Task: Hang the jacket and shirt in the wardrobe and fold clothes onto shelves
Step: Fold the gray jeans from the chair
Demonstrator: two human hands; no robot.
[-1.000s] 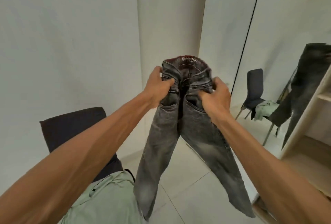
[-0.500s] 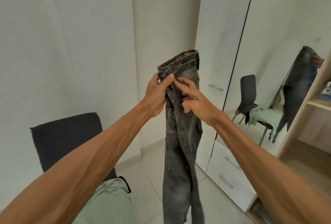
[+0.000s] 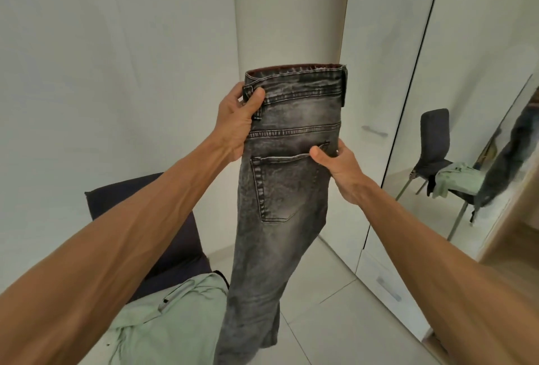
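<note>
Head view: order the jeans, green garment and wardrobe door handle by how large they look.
1. jeans, held close to the camera.
2. green garment, partly out of frame.
3. door handle, far smaller.

Grey jeans (image 3: 287,189) held aloft, pale green garment (image 3: 175,318) on a chair (image 3: 140,213)
The jeans hang folded leg on leg, waistband up, a back pocket facing the camera; the garment lies crumpled on the dark seat.
</note>
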